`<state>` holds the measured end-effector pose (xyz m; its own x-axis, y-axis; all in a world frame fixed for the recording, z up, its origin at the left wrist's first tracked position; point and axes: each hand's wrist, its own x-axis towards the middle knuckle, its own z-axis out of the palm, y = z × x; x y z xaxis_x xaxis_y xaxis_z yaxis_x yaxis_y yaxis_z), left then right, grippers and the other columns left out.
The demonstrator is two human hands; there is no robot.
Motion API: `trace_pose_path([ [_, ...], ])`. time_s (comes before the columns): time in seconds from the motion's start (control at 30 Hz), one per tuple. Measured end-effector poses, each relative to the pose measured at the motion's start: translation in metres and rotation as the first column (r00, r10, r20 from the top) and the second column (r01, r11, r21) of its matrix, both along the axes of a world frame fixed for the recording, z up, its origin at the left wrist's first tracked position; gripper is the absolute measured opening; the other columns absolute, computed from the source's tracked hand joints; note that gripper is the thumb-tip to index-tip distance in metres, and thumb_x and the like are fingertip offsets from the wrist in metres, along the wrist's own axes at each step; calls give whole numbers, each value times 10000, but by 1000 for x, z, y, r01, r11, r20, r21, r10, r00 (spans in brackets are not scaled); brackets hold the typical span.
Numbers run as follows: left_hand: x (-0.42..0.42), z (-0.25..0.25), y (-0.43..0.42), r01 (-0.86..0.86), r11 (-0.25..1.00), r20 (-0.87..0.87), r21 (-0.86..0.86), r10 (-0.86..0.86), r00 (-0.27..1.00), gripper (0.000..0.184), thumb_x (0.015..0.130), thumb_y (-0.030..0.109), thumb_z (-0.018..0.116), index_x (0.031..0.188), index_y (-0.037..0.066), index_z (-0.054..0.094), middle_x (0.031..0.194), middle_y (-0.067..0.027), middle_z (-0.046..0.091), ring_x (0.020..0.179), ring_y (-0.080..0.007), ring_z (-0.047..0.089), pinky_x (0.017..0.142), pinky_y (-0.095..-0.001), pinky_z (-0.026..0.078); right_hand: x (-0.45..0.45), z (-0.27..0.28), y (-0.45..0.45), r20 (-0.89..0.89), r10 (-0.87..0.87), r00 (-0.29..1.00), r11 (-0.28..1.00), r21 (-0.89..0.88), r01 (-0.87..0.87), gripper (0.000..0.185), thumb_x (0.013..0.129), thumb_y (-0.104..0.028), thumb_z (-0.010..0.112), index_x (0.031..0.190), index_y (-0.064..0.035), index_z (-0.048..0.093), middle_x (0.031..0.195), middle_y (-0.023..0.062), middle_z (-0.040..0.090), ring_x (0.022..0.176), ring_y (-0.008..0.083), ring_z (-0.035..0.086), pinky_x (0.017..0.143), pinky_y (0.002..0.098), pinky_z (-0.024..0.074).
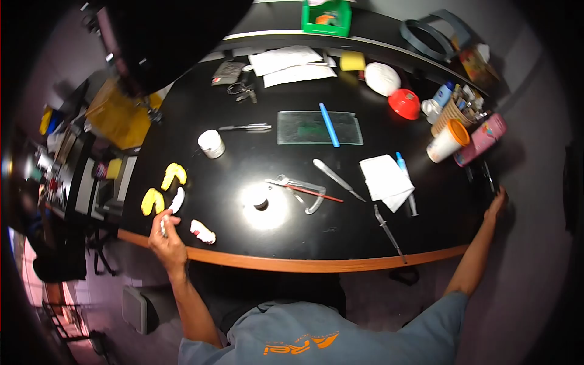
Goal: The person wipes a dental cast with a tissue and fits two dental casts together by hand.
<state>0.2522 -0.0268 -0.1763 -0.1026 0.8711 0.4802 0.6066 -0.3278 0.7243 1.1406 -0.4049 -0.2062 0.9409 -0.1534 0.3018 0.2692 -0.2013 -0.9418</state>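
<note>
My left hand (pixel 167 242) is at the front left table edge, fingers pinched around a small whitish piece (pixel 163 225) mostly hidden by them. Close by lie two yellow dental arch models (pixel 174 175), a white arch piece (pixel 177 200) and a white piece with red marks (pixel 202 232). At the far right edge is my right hand (pixel 497 205), beside a thin shiny tool (pixel 488 177); its fingers are too unclear to show a grip. Mid-table are a small dark pot (pixel 260 203) in bright glare, a caliper-like tool (pixel 307 187) and a spatula (pixel 338 180).
A white jar (pixel 212 144), a glass slab (pixel 298 129) with a blue strip (pixel 329 125), white paper sheets (pixel 386 181) and a slim metal tool (pixel 389 234) lie on the black table. Behind are a red bowl (pixel 404 104), a cup (pixel 447 141) and a pink bottle (pixel 480 140).
</note>
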Motion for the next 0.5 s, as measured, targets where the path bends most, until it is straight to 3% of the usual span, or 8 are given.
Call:
trace_pose_path([
  [0.1, -6, -3, 1, 42, 996, 70, 73, -47, 996, 245, 1072, 78, 492, 1236, -14, 649, 814, -63, 643, 789, -154, 603, 770, -322, 486, -49, 25, 7, 227, -255, 940, 961, -47, 272, 498, 868, -412, 719, 1128, 12, 742, 1145, 172, 722, 1049, 333, 667, 985, 472, 510],
  [0.17, -13, -1, 0, 90, 993, 149, 75, -101, 984, 270, 1088, 88, 474, 1305, -2, 607, 845, -40, 628, 776, -115, 560, 728, -278, 461, -60, 33, 3, 315, -485, 816, 850, -51, 525, 368, 873, -308, 737, 1005, 35, 764, 1040, 160, 758, 956, 295, 702, 927, 426, 550],
  [0.23, -21, 6, -8, 138, 990, 274, 18, -137, 952, 247, 1106, 106, 447, 1276, 5, 596, 801, 12, 526, 707, -53, 423, 634, -227, 360, -84, 50, 3, 463, -416, 783, 903, 110, 415, 248, 872, -191, 750, 994, 24, 760, 1008, 144, 756, 923, 260, 715, 882, 396, 575],
  [0.27, -31, 5, -11, 170, 985, 329, 9, -163, 930, 237, 1110, 110, 440, 1254, 7, 598, 783, 28, 489, 685, -41, 378, 604, -224, 315, -106, 55, 6, 495, -276, 824, 960, 180, 214, 158, 886, -111, 740, 992, 4, 755, 969, 116, 740, 908, 216, 694, 838, 345, 565],
  [0.3, -39, 5, -16, 208, 978, 378, 0, -193, 905, 230, 1113, 115, 433, 1232, 10, 600, 766, 44, 451, 664, -28, 333, 575, -221, 270, -150, 68, 18, 459, -127, 880, 991, 92, 95, 129, 895, -78, 725, 998, -4, 747, 975, 84, 717, 913, 190, 664, 838, 320, 542],
  [0.37, -52, 13, -30, 123, 991, 374, -45, -97, 922, 189, 1065, 136, 495, 998, 29, 636, 652, 91, 325, 571, -11, 249, 509, -247, 186, -249, 84, 48, 359, 199, 912, 979, -115, -169, 96, 919, -46, 714, 1013, -35, 724, 946, 14, 663, 892, 133, 599, 818, 272, 495],
  [0.47, -75, 5, -45, 175, 985, 598, -16, -131, 791, 223, 1006, 162, 468, 827, 51, 541, 670, 52, 368, 510, -1, 254, 454, -224, 146, -368, 86, 86, 125, 687, 716, 720, -255, -646, 76, 896, -33, 751, 957, -61, 716, 872, -34, 631, 761, 51, 538, 699, 217, 468],
  [0.5, -80, 2, -49, 184, 983, 650, 11, -147, 746, 236, 1018, 185, 459, 838, 54, 537, 695, 36, 379, 496, -7, 256, 441, -215, 141, -395, 91, 93, 68, 728, 682, 630, -456, -628, 77, 857, -48, 785, 913, -42, 732, 836, -2, 656, 730, 72, 578, 685, 227, 480],
])
